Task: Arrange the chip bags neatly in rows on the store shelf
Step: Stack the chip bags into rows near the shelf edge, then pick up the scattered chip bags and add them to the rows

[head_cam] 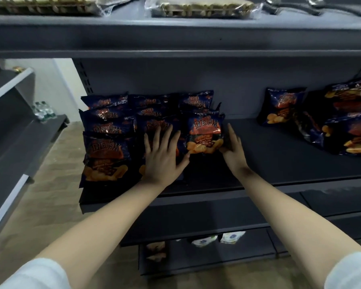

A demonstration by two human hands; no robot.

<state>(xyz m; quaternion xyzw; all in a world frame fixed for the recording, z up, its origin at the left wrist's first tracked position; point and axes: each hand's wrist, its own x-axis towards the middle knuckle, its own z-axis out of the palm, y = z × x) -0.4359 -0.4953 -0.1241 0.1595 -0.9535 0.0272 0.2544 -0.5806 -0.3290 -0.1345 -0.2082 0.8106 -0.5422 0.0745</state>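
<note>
Dark blue chip bags with orange print lie in overlapping rows on the left part of the dark shelf (279, 163). My left hand (162, 155) lies flat, fingers spread, on the front bag of the middle row (154, 124). My right hand (232, 148) touches the right edge and lower corner of the front bag of the right row (204, 135), fingers mostly straight, thumb under the bag's corner. The front bag of the left row (105, 159) sits apart from both hands. A loose pile of the same bags (342, 122) lies at the shelf's far right.
The shelf above (175, 36) carries wrapped flat packs and ladles. Bare shelf surface stretches between the rows and the right pile. Lower shelves hold a few small packets (217, 239). Another shelving unit (13, 126) with water bottles (43, 110) stands at left, across a wooden floor.
</note>
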